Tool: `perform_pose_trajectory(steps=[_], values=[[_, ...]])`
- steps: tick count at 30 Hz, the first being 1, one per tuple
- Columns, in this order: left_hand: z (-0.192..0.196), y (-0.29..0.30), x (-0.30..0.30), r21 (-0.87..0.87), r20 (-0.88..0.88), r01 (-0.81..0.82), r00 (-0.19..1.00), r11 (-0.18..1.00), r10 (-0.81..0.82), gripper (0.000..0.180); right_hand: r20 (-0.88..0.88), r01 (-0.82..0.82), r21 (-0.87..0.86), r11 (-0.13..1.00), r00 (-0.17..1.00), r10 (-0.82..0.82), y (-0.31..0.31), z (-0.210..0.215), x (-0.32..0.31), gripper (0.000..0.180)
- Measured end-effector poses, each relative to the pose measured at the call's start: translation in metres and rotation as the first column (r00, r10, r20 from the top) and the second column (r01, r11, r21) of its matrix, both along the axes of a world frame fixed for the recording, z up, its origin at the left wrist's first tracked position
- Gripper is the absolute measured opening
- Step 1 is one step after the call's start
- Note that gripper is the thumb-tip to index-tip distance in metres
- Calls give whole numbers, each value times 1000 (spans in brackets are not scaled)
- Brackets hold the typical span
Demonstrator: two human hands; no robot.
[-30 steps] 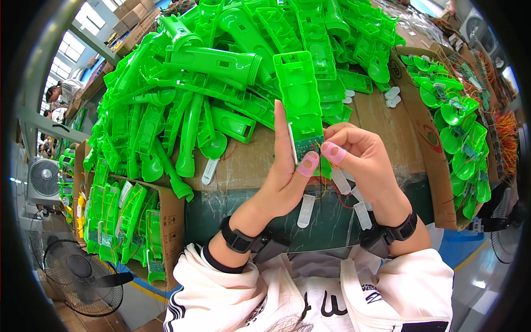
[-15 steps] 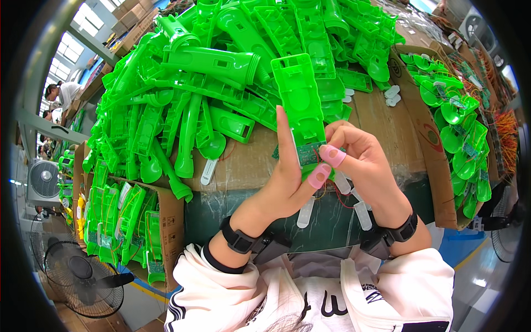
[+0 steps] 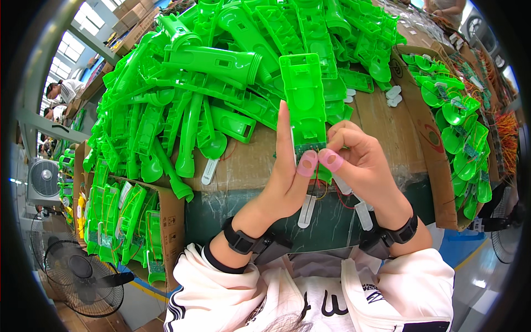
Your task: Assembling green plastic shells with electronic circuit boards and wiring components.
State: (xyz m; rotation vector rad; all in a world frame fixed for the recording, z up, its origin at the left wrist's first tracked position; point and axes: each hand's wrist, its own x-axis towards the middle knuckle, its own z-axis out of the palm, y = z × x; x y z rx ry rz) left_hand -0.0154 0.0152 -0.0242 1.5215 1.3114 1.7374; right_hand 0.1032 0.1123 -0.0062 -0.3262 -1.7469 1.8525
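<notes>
Your carton (image 3: 166, 221) at lower left holds wired green parts; the box (image 3: 437, 149) at right holds green discs. Mid-frame, your left hand (image 3: 285, 182) and right hand (image 3: 359, 160) pinch the green shell (image 3: 304, 99), fingers (image 3: 307, 163) closed on its lower end.

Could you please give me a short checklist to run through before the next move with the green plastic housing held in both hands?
1. Left hand has a grip on the long green plastic housing: ok.
2. Right hand pinches its lower end: ok.
3. Housing raised above the heap of green plastic parts: ok.
4. Thin red wires below the thumbs seated: cannot tell.
5. White plastic strips within reach: ok.
</notes>
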Motion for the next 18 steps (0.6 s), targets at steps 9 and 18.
perform_pose_trajectory(steps=[9, 18], values=[[-5, 1, -2, 7, -43, -98, 994, 995, 98, 70, 35, -49, -267, 962, 998, 61, 4, 12, 1, 24], [-6, 2, 0, -21, -30, 16, 999, 1000, -17, 73, 99, -142, -460, 877, 973, 209, 14, 7, 5, 27]])
